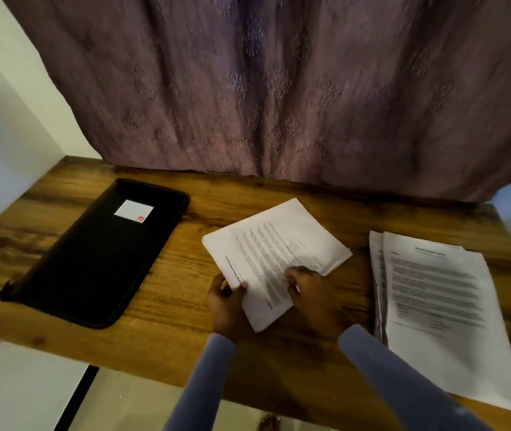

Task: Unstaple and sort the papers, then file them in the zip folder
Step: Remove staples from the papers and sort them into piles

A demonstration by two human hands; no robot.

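Stapled packet (274,258) sits skewed on the worktop (173,306), just right of the black zip folder (95,253). Both hands pinch its near edge: left hand (226,298), right hand (307,290). Light, floppy, tears easily, so I'd hold right beside the stapled corner.

Print on papers (276,253) seemingly illegible

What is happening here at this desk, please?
A person in blue sleeves holds a small bundle of printed papers with both hands: the left hand grips its near edge, the right hand presses on top. A bigger stack of papers lies to the right. The black zip folder lies closed on the left of the wooden desk.
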